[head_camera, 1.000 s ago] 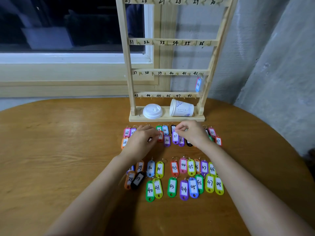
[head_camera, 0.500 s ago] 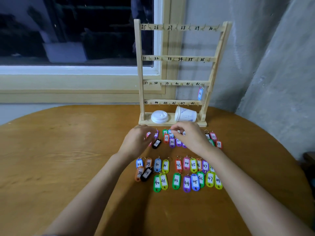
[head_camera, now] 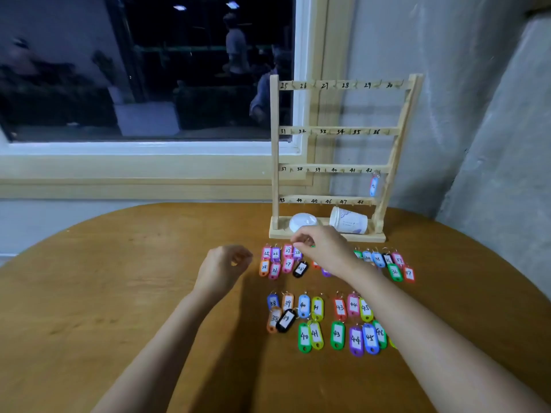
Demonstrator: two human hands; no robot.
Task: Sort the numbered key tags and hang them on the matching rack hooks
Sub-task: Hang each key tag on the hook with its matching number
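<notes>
Head view: your left hand (head_camera: 222, 268) has drawn back from the key tags (head_camera: 303, 305) in front of the rack (head_camera: 275, 144), grip loosely curled; holding anything, can't tell. Your right hand (head_camera: 326, 251) has slid left along the rack base to tag 28 (head_camera: 297, 252), fingertips bunched at its ring; clamped or not, can't tell. Likely a pick starting: only one blue tag (head_camera: 373, 186) hangs, under 42, the rest on the tabletop (head_camera: 119, 293).

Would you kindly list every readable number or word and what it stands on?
"25" to "30": rack, top bar
"31" to "36": second bar
"37" to "42": third bar
"43" to "48": bottom bar
"40", "41", "43", "44", "45": nearest tags
Cup print: too blurred.
</notes>
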